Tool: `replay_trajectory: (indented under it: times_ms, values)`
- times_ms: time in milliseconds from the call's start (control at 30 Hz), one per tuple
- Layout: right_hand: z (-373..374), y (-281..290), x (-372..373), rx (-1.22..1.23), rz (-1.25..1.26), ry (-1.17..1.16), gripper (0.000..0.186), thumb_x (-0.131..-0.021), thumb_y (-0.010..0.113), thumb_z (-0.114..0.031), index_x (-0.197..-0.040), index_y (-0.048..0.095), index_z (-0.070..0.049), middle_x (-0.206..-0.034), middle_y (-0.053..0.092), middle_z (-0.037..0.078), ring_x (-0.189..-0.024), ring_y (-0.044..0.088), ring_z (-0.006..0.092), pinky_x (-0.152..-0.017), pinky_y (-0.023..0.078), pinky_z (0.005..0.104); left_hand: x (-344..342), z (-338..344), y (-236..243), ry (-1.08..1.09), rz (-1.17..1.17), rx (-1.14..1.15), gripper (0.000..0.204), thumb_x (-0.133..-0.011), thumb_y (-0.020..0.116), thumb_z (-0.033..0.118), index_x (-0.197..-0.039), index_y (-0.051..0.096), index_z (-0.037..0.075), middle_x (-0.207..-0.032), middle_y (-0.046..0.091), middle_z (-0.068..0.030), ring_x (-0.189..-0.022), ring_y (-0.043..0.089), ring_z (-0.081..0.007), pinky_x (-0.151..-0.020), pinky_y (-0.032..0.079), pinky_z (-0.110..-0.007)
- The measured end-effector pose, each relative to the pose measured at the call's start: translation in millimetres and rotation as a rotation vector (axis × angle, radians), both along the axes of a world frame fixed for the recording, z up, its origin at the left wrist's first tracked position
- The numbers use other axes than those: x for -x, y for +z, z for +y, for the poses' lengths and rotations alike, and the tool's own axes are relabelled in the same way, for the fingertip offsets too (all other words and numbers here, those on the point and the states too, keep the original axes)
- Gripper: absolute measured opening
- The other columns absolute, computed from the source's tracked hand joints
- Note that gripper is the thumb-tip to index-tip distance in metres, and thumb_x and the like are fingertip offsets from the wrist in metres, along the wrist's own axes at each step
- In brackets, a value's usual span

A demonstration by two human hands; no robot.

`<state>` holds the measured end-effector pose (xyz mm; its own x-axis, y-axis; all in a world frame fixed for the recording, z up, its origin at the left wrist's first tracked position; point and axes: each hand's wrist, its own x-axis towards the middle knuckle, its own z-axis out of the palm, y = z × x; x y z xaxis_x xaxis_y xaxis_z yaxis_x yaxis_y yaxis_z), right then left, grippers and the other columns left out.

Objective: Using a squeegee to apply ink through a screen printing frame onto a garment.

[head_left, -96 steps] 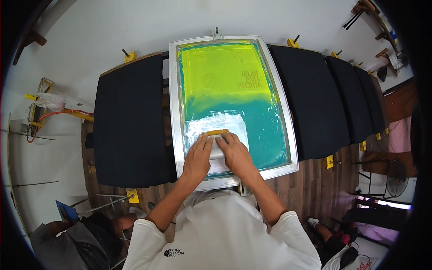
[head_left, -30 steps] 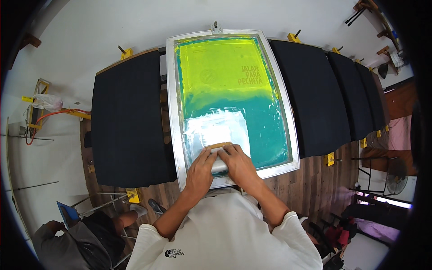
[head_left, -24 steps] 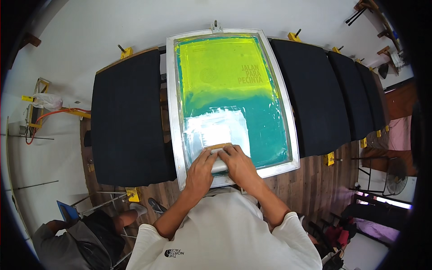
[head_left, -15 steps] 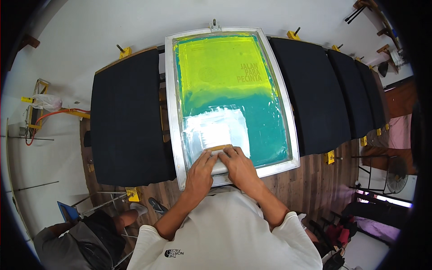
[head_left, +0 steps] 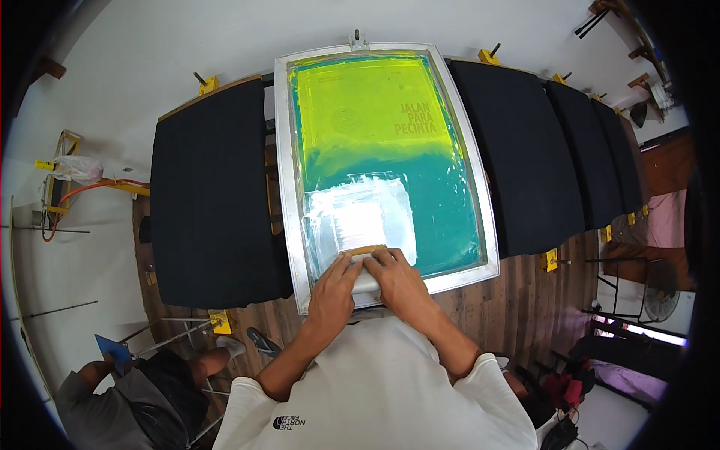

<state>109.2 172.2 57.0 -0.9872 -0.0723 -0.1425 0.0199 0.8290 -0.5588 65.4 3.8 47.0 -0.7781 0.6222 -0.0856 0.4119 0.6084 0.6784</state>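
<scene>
My left hand [head_left: 332,292] and my right hand [head_left: 400,283] are closed side by side on a squeegee [head_left: 365,282] with a pale metal holder and a tan upper edge [head_left: 365,250]. The squeegee sits at the near end of a screen-printing frame [head_left: 488,225], whose metal rim surrounds a teal mesh [head_left: 444,199]. White ink [head_left: 361,202] is spread on the mesh just beyond the squeegee, toward the left. A yellow-green area [head_left: 360,86] with lettering and a faint round mark covers the far part. My hands hide much of the squeegee.
Boards covered in black cloth stand left [head_left: 214,187] and right [head_left: 517,150] of the frame, with yellow clamps [head_left: 550,260] at their ends. A hinge clamp [head_left: 358,40] holds the frame's far edge. At lower left, a seated person [head_left: 150,401] holds a blue panel [head_left: 112,351]. A fan [head_left: 661,291] stands right.
My hands and the squeegee have shifted very slightly toward me. The seated person's arm has come into sight beside the blue panel.
</scene>
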Motion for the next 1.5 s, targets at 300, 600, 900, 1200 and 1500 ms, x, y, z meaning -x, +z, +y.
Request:
replay_trajectory:
  times_ms: [300, 600, 900, 1200, 1500]
  values:
    - [-2, 8, -3, -0.016, -0.069, 0.024, 0.052, -0.071, 0.065, 0.007, -0.122, 0.059, -0.002, -0.127, 0.058, 0.016, -0.120, 0.053, 0.0364, -0.083, 0.058, 0.0435, -6, -4, 4, -0.009, -0.031, 0.002, 0.052, -0.076, 0.054, -0.018, -0.127, 0.060, -0.005, -0.134, 0.056, -0.0274, -0.130, 0.052, -0.0407, -0.109, 0.042, -0.045]
    - [-4, 7, -14, -0.016, -0.036, 0.015, 0.047, -0.073, 0.061, 0.008, -0.119, 0.060, -0.001, -0.126, 0.060, 0.016, -0.118, 0.055, 0.0358, -0.081, 0.058, 0.0436, -13, -6, 9, -0.035, -0.008, 0.030, 0.055, -0.075, 0.054, -0.018, -0.128, 0.060, -0.004, -0.133, 0.057, -0.0269, -0.129, 0.053, -0.0409, -0.109, 0.042, -0.046]
    - [-6, 5, -18, 0.001, -0.046, 0.022, 0.047, -0.074, 0.060, 0.008, -0.120, 0.061, -0.002, -0.123, 0.060, 0.015, -0.116, 0.055, 0.0354, -0.082, 0.057, 0.0442, -16, -10, 13, -0.046, 0.000, 0.024, 0.053, -0.076, 0.055, -0.016, -0.127, 0.060, -0.004, -0.133, 0.057, -0.0254, -0.128, 0.053, -0.0396, -0.108, 0.042, -0.046]
    - [-9, 11, -29, -0.006, -0.021, -0.004, 0.039, -0.077, 0.058, 0.005, -0.116, 0.061, -0.002, -0.120, 0.060, 0.017, -0.114, 0.056, 0.0350, -0.078, 0.058, 0.0422, -26, -12, 14, -0.068, 0.003, 0.027, 0.055, -0.075, 0.056, -0.015, -0.129, 0.058, -0.003, -0.134, 0.056, -0.0245, -0.127, 0.053, -0.0395, -0.109, 0.041, -0.046]
    - [2, 9, 6, -0.040, 0.040, -0.009, 0.030, -0.076, 0.059, 0.003, -0.105, 0.065, -0.004, -0.110, 0.063, 0.017, -0.109, 0.060, 0.0361, -0.079, 0.057, 0.0441, 8, -6, 2, -0.063, 0.089, -0.086, 0.050, -0.072, 0.056, -0.016, -0.120, 0.063, -0.003, -0.125, 0.062, -0.0255, -0.117, 0.059, -0.0420, -0.102, 0.047, -0.046]
